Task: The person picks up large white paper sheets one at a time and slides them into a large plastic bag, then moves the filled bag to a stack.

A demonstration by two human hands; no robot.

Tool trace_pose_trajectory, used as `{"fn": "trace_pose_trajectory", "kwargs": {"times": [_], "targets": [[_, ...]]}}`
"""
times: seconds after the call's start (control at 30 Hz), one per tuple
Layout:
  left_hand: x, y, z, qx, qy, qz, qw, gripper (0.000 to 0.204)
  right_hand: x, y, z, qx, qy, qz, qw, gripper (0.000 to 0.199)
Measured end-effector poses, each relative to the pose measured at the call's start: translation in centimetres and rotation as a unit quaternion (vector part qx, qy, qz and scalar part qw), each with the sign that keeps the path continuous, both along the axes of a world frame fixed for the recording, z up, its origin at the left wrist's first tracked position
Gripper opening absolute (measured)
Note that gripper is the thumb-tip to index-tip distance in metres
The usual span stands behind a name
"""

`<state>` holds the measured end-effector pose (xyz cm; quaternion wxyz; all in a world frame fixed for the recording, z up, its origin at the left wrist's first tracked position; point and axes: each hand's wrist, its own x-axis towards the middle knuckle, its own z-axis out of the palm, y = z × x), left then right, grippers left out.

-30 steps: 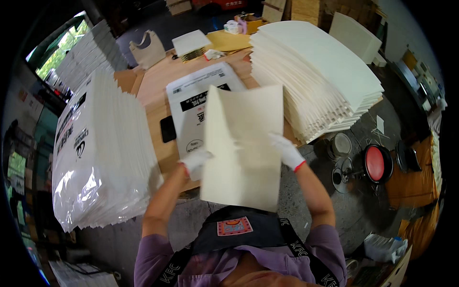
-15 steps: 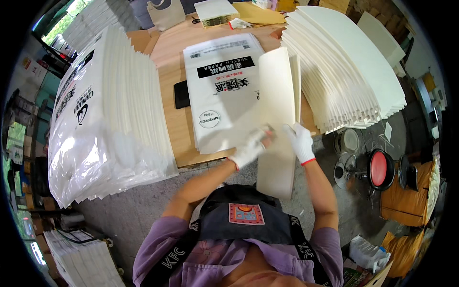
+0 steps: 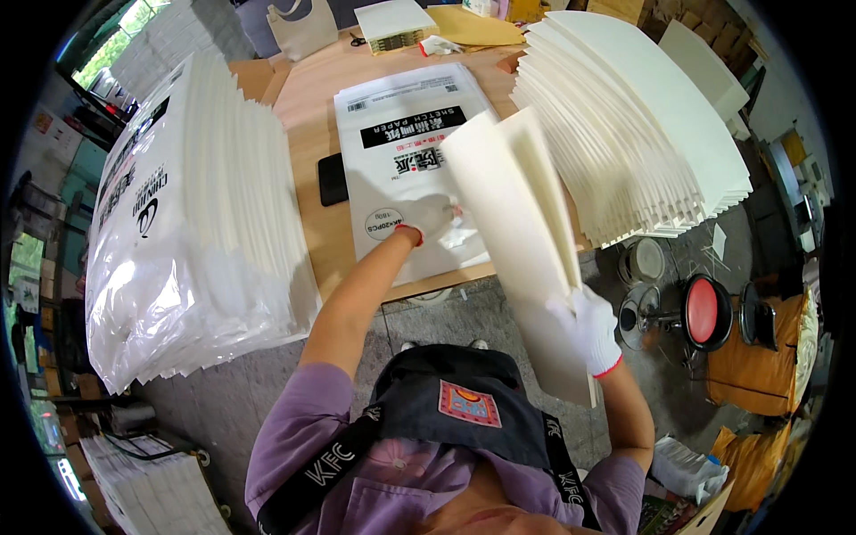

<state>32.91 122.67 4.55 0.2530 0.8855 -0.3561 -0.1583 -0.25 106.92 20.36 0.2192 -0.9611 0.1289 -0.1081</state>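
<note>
In a white knitted glove with a red cuff, my right hand (image 3: 590,332) is closed round the edge of a folded sheaf of cream paper (image 3: 513,241). The sheaf is tilted, its upper end leaning left over the table and its lower end hanging past the table edge. My left hand (image 3: 437,223), gloved too, is over the lower part of a stack of printed clear plastic paper bags (image 3: 392,201). Its fingers blur into the white bag, so their grip is unclear. A black phone (image 3: 332,180) lies left of the bags, partly under them.
At left on the wooden table (image 3: 308,134) stands a tall stack of plastic-wrapped paper (image 3: 205,223). Folded paper sheaves (image 3: 624,134) are piled at right. A cloth bag (image 3: 303,31), a paper block (image 3: 395,25) and a spare glove (image 3: 440,46) lie at the back. A red-seated stool (image 3: 706,312) stands right.
My right hand has moved right and toward me, tilting the sheaf with its top swung left. My left hand has left the sheaf and moved left and farther away onto the bags.
</note>
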Motion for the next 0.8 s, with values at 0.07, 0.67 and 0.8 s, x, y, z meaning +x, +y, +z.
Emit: {"fn": "trace_pose_trajectory", "kwargs": {"times": [0.07,0.67,0.8], "targets": [[3.6,-0.3,0.5,-0.148,0.074,0.075,0.983,0.021,0.0,0.5,-0.7,-0.048,0.023,0.025,0.998,0.029],[-15.6,-4.5,17.8,-0.272,-0.021,-0.166,0.948,0.025,11.4,0.9,-2.7,-0.177,0.195,0.041,0.964,0.03],[-15.9,-3.5,17.7,-0.268,0.011,-0.119,0.956,0.022,13.4,2.9,-3.4,-0.161,0.094,0.086,0.979,0.038]]}}
